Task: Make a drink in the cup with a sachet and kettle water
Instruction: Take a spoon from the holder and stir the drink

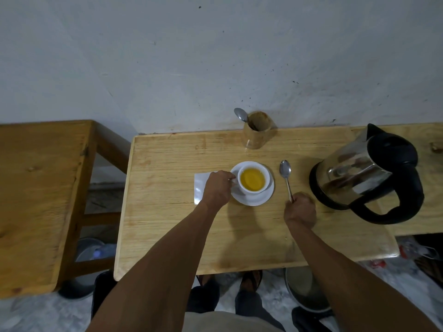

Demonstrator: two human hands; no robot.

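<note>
A white cup [249,191] full of yellow-orange liquid stands on a white saucer [259,200] in the middle of the wooden table [167,212]. My left hand [217,189] grips the cup's handle on its left side. Under that hand lies a flat white sachet [199,185]. My right hand [300,208] holds a metal spoon [285,171] by its handle, the bowl pointing away, right of the saucer. A steel kettle [359,173] with black lid and handle stands at the right.
A wooden holder [257,131] with another spoon [241,115] stands by the wall. A second wooden table [40,188] is to the left, with a gap between. Pots and bags lie on the floor below; my feet are under the table's front edge.
</note>
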